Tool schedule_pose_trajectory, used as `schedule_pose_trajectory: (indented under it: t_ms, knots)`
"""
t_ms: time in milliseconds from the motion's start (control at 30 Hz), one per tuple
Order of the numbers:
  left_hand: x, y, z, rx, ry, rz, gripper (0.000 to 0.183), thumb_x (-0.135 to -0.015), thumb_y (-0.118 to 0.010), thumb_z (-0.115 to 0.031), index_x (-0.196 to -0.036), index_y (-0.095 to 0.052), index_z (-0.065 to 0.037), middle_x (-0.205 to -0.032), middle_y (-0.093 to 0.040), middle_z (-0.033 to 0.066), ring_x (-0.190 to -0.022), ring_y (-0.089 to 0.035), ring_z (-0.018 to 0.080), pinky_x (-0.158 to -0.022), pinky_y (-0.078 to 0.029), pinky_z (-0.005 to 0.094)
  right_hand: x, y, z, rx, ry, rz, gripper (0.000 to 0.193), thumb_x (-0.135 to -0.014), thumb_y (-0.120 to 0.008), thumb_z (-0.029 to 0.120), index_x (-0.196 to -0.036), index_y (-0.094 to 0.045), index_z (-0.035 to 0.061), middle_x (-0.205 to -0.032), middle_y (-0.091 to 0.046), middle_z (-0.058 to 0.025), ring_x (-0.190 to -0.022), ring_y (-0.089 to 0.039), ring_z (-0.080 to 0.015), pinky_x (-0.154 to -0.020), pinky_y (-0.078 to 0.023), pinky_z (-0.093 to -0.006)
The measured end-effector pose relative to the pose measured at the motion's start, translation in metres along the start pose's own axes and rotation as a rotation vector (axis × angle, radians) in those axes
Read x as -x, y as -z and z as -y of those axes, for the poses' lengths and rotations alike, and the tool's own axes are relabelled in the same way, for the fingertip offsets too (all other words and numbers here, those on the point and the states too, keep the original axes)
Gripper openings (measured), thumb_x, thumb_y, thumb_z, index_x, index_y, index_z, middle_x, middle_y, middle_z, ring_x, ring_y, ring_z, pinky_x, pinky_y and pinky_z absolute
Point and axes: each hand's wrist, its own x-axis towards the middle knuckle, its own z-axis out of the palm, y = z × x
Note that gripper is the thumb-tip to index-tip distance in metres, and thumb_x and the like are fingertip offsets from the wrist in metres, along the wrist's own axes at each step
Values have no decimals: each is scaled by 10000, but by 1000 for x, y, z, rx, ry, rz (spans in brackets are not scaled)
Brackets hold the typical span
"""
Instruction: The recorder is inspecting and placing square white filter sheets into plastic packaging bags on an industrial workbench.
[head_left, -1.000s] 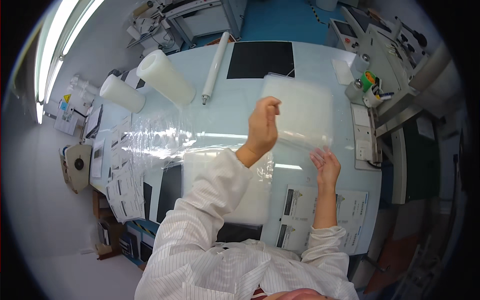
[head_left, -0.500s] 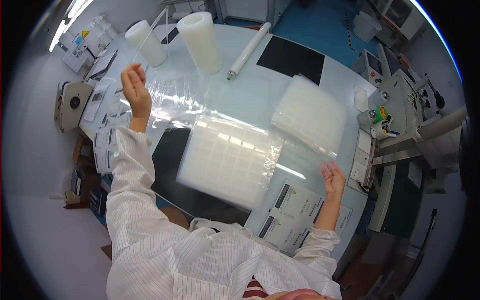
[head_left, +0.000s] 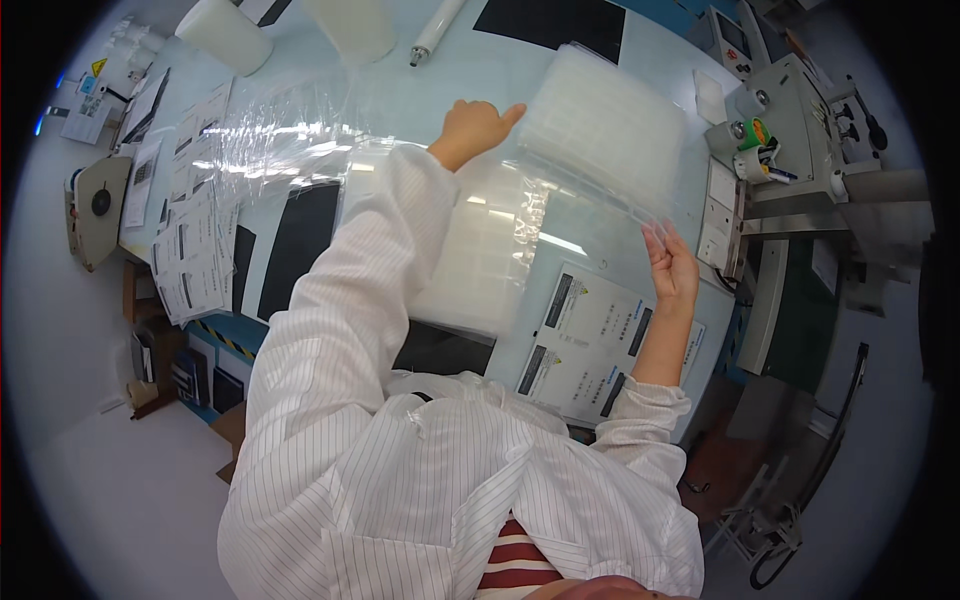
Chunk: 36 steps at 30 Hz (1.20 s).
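My left hand [head_left: 476,132] reaches across to the left edge of a stack of translucent square-celled trays [head_left: 605,125]. One finger points out at that edge; the others are partly hidden, and nothing shows in the hand. At the stack's near right corner, my right hand [head_left: 674,268] pinches the edge of a clear plastic film [head_left: 645,218]. A second stack of translucent trays [head_left: 475,255], in clear plastic wrap, lies in front of me, partly under my left forearm. Crumpled clear film [head_left: 280,130] spreads to its left.
Translucent rolls [head_left: 225,35] and a roller [head_left: 437,32] stand or lie at the back. Printed sheets [head_left: 585,340] lie near right, more papers [head_left: 190,245] at left. Black mats [head_left: 550,25] lie on the table. A machine [head_left: 800,180] and a pen cup [head_left: 757,163] are at right.
My left hand has moved right from the crumpled film to the far tray stack, one finger now extended. My right hand stays by the near right corner of that stack. The view has shifted.
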Motion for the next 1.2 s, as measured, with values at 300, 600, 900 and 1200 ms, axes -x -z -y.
schedule_pose_trajectory:
  t_ms: [300,600,900,1200]
  knots:
    - [47,19,-16,544,-138,-246,245,-884,-624,-219,-794,-541,-7,-644,-533,61,-594,-480,143,-554,-405,293,80,-49,-5,345,211,63,438,-982,-439,91,-1384,-341,-53,-1053,-620,-232,-844,-688,-282,-731,-586,-318]
    - [229,54,119,562,21,-529,168,-965,-555,-166,-876,-513,-29,-739,-443,-43,-656,-374,38,-581,-322,187,152,-98,-85,527,24,387,471,-957,-495,89,-1406,-361,42,-780,-632,-80,-590,-595,-136,-582,-507,-281]
    - [239,20,126,19,197,-497,236,-842,-661,-156,-959,-542,9,-889,-471,80,-782,-440,163,-713,-400,296,105,-59,-102,935,354,65,433,-919,-583,137,-1299,-416,13,-691,-555,-51,-592,-576,-126,-545,-452,-297]
    - [90,-8,-77,431,-585,-242,139,-823,-625,4,-951,-575,-14,-880,-559,115,-794,-549,240,-712,-461,324,-58,-2,-45,186,91,-320,183,-899,-629,156,-892,-592,-23,-896,-613,-85,-755,-612,-155,-682,-541,-272]
